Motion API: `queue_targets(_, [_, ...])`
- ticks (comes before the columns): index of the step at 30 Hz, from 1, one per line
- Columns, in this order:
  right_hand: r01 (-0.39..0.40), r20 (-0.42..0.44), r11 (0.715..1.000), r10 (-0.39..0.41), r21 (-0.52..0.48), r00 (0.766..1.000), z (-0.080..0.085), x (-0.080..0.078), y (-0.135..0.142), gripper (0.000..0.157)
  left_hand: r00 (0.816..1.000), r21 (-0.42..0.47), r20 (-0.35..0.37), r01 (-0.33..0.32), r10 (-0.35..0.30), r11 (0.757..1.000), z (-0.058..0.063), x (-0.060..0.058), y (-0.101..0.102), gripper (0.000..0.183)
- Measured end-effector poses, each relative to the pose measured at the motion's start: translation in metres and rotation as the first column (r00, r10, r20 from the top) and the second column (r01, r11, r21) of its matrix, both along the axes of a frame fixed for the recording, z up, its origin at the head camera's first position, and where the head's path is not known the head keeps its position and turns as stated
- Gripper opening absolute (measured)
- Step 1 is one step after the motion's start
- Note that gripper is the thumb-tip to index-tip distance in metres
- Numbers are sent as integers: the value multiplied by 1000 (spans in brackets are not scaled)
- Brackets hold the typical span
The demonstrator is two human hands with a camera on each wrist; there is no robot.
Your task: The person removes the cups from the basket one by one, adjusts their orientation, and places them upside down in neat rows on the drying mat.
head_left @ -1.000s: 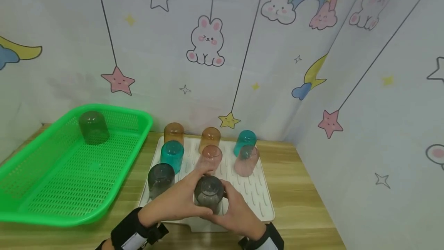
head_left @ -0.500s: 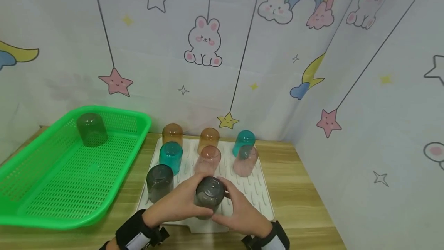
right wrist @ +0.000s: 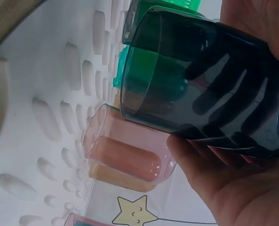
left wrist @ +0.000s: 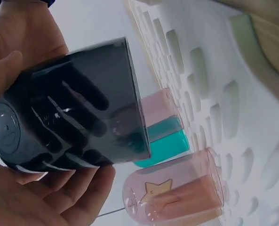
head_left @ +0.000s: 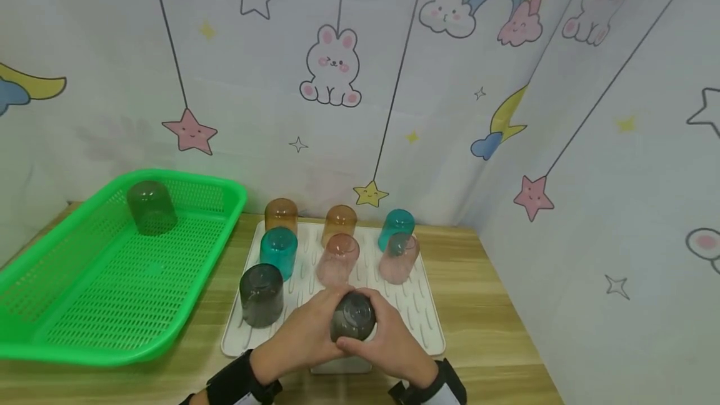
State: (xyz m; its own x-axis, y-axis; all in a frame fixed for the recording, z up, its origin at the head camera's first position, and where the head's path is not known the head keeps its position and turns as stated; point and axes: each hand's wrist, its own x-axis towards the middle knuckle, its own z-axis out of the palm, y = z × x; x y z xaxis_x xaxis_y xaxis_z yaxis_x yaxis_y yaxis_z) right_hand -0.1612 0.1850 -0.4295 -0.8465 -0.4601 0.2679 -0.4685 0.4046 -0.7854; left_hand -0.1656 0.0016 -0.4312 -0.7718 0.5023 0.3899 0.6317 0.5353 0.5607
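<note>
Both my hands hold one smoky grey tumbler (head_left: 353, 316) between them, mouth down, above the front of a white draining tray (head_left: 419, 324). My left hand (head_left: 309, 333) wraps its left side. From the right, my right hand (head_left: 396, 342) grips it, with the thumb across the near side. In both wrist views, fingers show through the tumbler's dark wall and its rim stands off the tray. A second grey tumbler (head_left: 261, 295) stands upside down at the tray's front left. Just beyond my hands is a pink tumbler (head_left: 337, 260).
Further upside-down tumblers stand on the tray: teal (head_left: 279, 252), another pink (head_left: 398, 260), amber (head_left: 281, 213), another amber (head_left: 340, 224) and another teal (head_left: 397, 227). At left, a green basket (head_left: 191, 305) holds one grey tumbler (head_left: 152, 208). A patterned cloth wall (head_left: 270, 80) closes off the back.
The held tumbler has shifted slightly right, and both hands now close more tightly around it. The tumblers on the tray and in the basket stay where they were.
</note>
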Motion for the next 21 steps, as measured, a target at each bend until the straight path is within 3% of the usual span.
queue_targets(7, [31,18,996,-33,78,999,-4,-4,-4,64,997,-187,73,52,-39,981,16,1,-28,88])
queue_targets(14, [65,76,991,-74,120,994,-7,-13,-3,64,992,-360,128,67,-22,931,57,12,-78,59])
queue_targets(18, [93,124,983,-113,157,986,-10,-19,-2,68,997,-420,83,29,7,907,76,15,-104,57])
queue_targets(21, [107,139,979,-132,171,981,-11,-26,-4,72,999,-419,22,-32,46,907,86,11,-122,54])
